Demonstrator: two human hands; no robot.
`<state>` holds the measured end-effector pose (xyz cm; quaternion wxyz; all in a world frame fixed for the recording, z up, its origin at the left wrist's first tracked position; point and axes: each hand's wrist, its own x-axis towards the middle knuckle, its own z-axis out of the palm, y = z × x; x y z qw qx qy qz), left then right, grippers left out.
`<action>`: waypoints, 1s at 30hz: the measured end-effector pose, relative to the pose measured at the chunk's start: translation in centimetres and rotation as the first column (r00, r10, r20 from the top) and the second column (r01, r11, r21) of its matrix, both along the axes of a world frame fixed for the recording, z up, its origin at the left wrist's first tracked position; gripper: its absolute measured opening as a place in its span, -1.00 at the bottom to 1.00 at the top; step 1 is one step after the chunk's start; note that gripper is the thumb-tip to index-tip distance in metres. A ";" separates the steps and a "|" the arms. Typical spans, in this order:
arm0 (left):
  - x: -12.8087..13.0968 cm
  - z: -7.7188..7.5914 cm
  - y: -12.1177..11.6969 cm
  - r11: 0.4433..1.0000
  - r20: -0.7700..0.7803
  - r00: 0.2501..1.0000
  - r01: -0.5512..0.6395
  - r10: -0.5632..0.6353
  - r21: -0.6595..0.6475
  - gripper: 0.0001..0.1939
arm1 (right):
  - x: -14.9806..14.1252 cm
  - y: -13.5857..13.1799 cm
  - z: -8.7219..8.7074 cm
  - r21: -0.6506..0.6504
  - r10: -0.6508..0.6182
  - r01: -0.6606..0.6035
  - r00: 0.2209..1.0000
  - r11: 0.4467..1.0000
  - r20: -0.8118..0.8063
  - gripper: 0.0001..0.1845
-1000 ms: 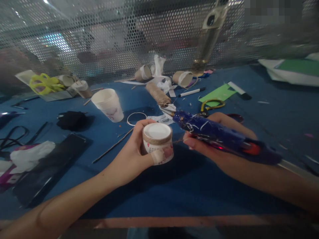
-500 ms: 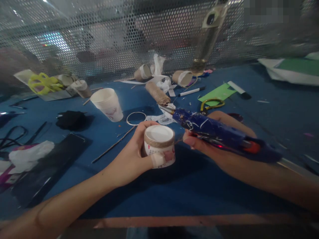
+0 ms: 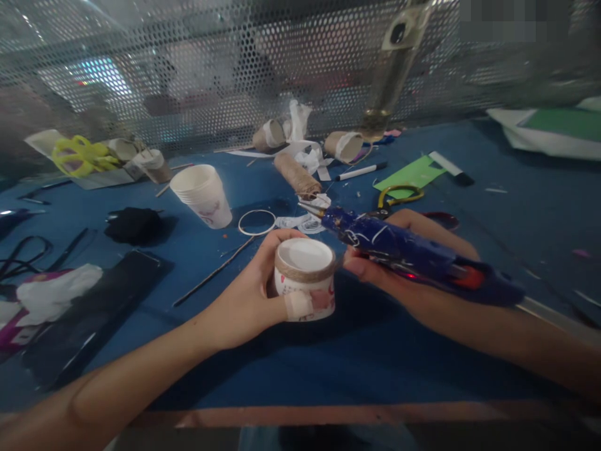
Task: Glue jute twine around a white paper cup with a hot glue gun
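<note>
My left hand (image 3: 263, 294) is wrapped round a short white paper cup (image 3: 323, 285), its bandaged thumb across the front. Brown twine (image 3: 305, 274) circles the cup just under its rim. In my right hand (image 3: 399, 263) is a blue glue gun (image 3: 399, 247) with a small red light lit; its metal nozzle points left, above and behind the cup's rim. The right thumb and fingertips are close to the cup's right side, where a strand of the twine seems to run to them. A roll of twine (image 3: 297, 175) lies beyond the nozzle.
Stacked paper cups (image 3: 206, 203) stand at left, beside a black lump (image 3: 134, 225). Yellow scissors (image 3: 82, 156) rest in a box at back left. Yellow-handled pliers (image 3: 399, 193), green paper (image 3: 406, 177) and a marker (image 3: 361, 171) lie at right. A perforated metal screen (image 3: 225, 81) closes the back.
My left hand has turned the cup slightly and brought it a little to the right, nearer the right fingers. The glue gun has shifted slightly left.
</note>
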<state>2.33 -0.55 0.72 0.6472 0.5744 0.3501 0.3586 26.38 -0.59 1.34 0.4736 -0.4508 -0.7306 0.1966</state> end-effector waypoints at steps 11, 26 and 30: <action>0.1 -0.2 -0.1 1.000 -0.004 1.000 0.005 -0.005 -0.014 -0.39 | 0.0 -0.3 0.3 -0.030 0.026 -0.025 0.999 0.999 0.025 -0.71; -0.1 -0.2 -0.2 0.998 0.004 0.998 0.057 -0.057 -0.005 -0.42 | 0.7 -0.2 0.2 -0.073 0.114 -0.105 0.985 0.992 0.130 -0.79; -0.2 -0.1 -0.2 0.997 0.007 0.997 0.082 -0.082 -0.004 -0.39 | 0.8 -0.1 0.2 -0.081 0.124 -0.115 0.986 0.990 0.114 -0.78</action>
